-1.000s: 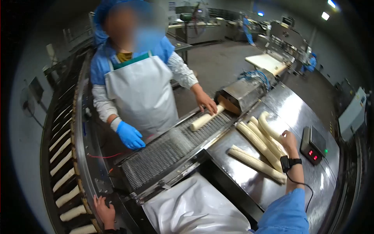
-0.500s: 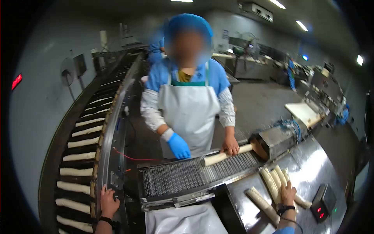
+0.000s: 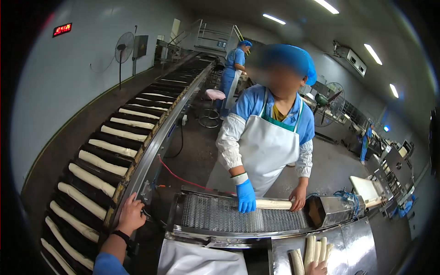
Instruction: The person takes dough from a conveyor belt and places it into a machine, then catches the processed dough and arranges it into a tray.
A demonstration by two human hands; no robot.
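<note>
My left hand (image 3: 131, 214) rests on the metal side rail (image 3: 145, 170) of the long conveyor, its fingers apart and holding nothing. White dough strips (image 3: 94, 183) lie in dark trays beside it. At the bottom right, my right hand (image 3: 316, 269) touches the lower ends of several dough rolls (image 3: 317, 250) on the steel table (image 3: 350, 247); the frame's edge cuts it off, and its grip is unclear. Across the mesh belt (image 3: 220, 214), a co-worker (image 3: 275, 128) has both hands on a dough roll (image 3: 273, 204), one hand in a blue glove.
A metal machine housing (image 3: 337, 211) stands at the mesh belt's right end. White sheeting (image 3: 201, 262) hangs below its near side. Another person (image 3: 233, 75) stands by the long conveyor farther back. A red hose (image 3: 183, 178) runs between conveyor and belt.
The view has turned left. My left hand still lies at the rail, now farther up it. My right hand sits lower in view at the rolls. The co-worker's gloved hand has reached the roll.
</note>
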